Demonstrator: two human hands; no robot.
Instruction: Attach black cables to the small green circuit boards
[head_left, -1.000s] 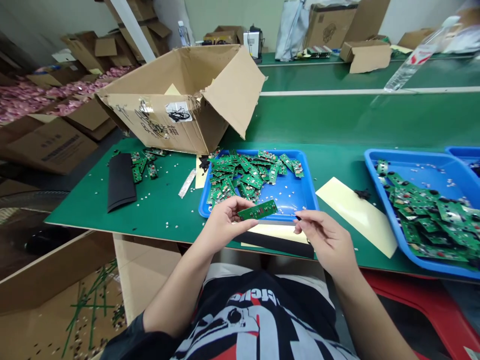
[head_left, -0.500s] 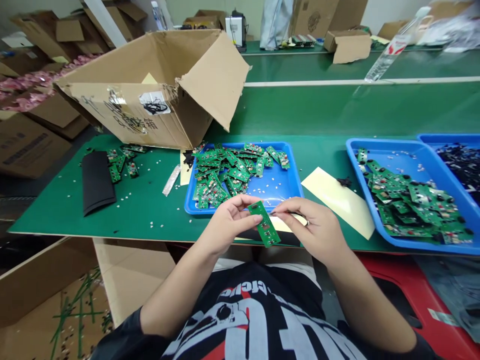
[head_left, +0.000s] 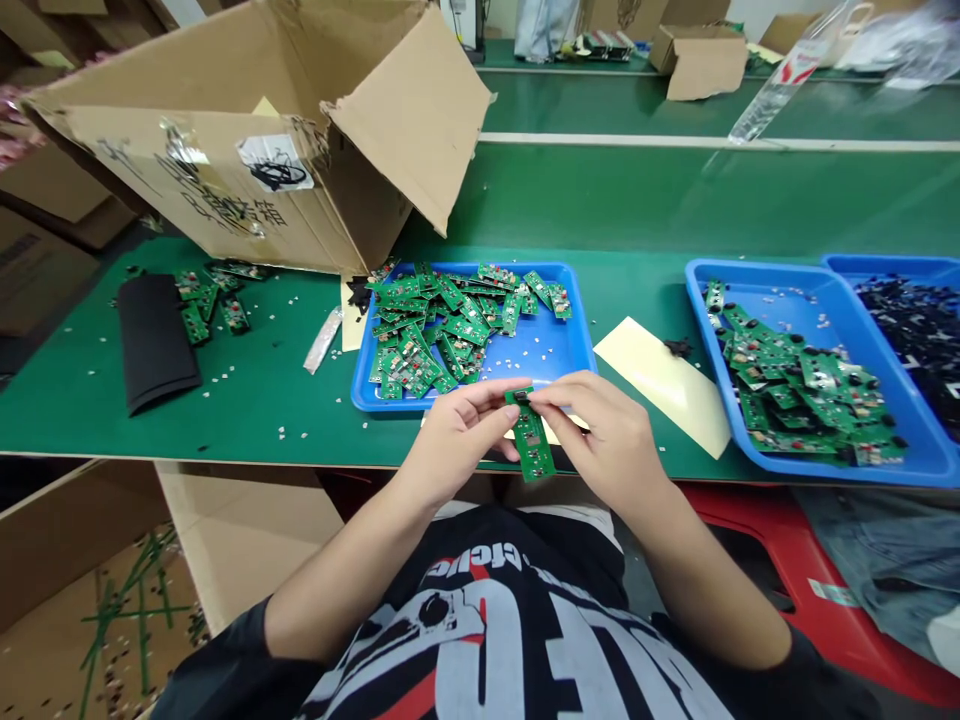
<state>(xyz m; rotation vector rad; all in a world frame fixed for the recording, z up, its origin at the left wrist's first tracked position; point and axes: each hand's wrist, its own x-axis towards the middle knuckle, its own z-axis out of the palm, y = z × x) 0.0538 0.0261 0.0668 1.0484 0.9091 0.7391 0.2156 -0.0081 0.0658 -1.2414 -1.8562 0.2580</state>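
My left hand [head_left: 469, 425] is closed on a narrow green circuit board [head_left: 532, 450], thumb on its face and fingers behind. The board is held tilted over the table's front edge, with small components on its face. A small black part [head_left: 523, 397] lies at the board's upper end. My right hand [head_left: 600, 425] is closed in a pinch, its thumb and forefinger tips at that black part, partly hiding it. Just beyond my hands is a blue tray [head_left: 536, 370] with a heap of similar boards [head_left: 450, 325].
On the right, a second blue tray [head_left: 757, 462] holds boards with black parts; a further tray [head_left: 892, 262] holds loose black pieces. Yellowish sheet [head_left: 667, 385] lies between. A large open carton [head_left: 217, 200] and black foam sheets [head_left: 157, 340] stand left. A bottle [head_left: 780, 90] leans behind.
My right hand has moved in to the board's upper end, where the black part now shows. The board has turned more upright. The whole view has shifted slightly.
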